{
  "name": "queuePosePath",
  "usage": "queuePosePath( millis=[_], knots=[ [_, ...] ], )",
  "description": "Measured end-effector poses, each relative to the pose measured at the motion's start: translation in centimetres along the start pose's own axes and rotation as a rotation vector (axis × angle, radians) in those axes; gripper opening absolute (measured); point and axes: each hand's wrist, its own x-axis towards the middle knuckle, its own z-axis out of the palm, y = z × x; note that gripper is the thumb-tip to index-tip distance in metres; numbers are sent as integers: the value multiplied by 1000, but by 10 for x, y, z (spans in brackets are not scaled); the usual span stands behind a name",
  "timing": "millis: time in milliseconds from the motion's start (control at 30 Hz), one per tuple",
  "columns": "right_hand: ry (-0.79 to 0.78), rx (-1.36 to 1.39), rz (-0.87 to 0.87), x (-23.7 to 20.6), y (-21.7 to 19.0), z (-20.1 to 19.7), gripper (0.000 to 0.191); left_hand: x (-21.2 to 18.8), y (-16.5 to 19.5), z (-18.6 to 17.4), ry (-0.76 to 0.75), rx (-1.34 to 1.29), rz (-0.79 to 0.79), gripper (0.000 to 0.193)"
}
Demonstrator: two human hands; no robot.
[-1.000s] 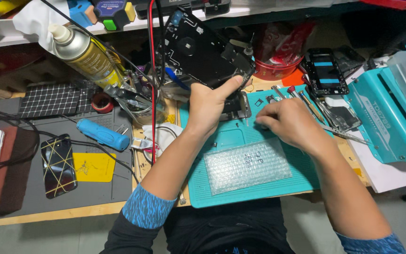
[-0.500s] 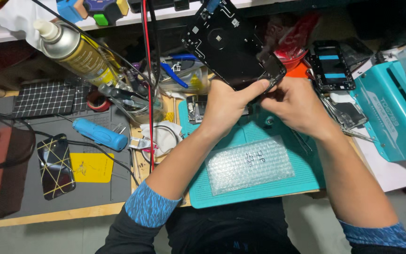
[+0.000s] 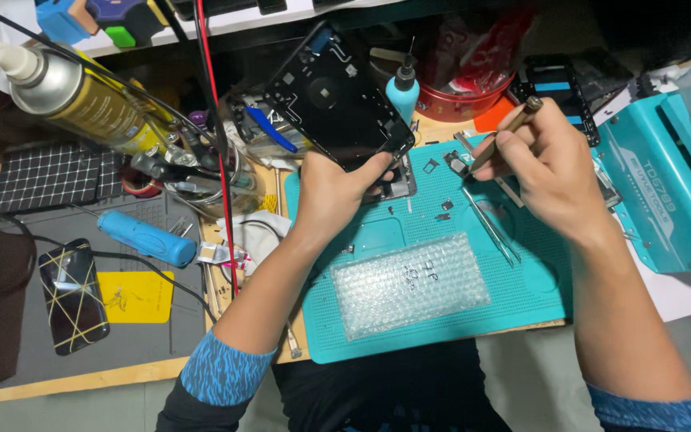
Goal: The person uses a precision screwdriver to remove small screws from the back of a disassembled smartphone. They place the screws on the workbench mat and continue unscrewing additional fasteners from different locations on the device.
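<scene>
My left hand [image 3: 334, 194] grips the lower edge of a black phone frame [image 3: 332, 100], holding it tilted up above the back of a teal work mat [image 3: 441, 320]. My right hand [image 3: 549, 172] has moved off to the right and pinches a thin brown-handled tool [image 3: 504, 133], its tip pointing down-left toward small loose parts [image 3: 441, 210] on the mat. Metal tweezers [image 3: 489, 228] lie on the mat just below that hand. A piece of bubble wrap [image 3: 411, 284] rests at the mat's front.
A spray can [image 3: 81, 96] leans at the back left beside a clear cup of tools [image 3: 201, 172]. A blue-handled tool [image 3: 145, 238], a dark phone [image 3: 73, 294] and a yellow card [image 3: 133, 296] lie on the grey mat. A teal machine [image 3: 665, 192] stands right; a red bowl [image 3: 465, 96] behind.
Both hands rose from the mat with the phone frame. Then my right hand let go of the frame, moved right and now holds the thin tool. The left hand keeps the frame up.
</scene>
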Motion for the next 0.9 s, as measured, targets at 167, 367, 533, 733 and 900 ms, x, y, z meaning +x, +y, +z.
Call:
queuePosePath(
  millis=[167,367,533,733,900],
  knots=[
    [-61,52,-51,3,4,-4,5,2,0,9,40,195,191,20],
    [-98,61,-84,3,14,-8,23,2,-8,25,68,189,179,24],
    [-44,-14,-85,1,19,-11,20,2,-12,30,50,175,133,22],
    [-80,-276,25,0,21,-10,15,4,-13,39,15,-37,48,16],
    [-50,-330,-34,1,20,-12,15,5,-14,36,35,0,62,17]
  ],
)
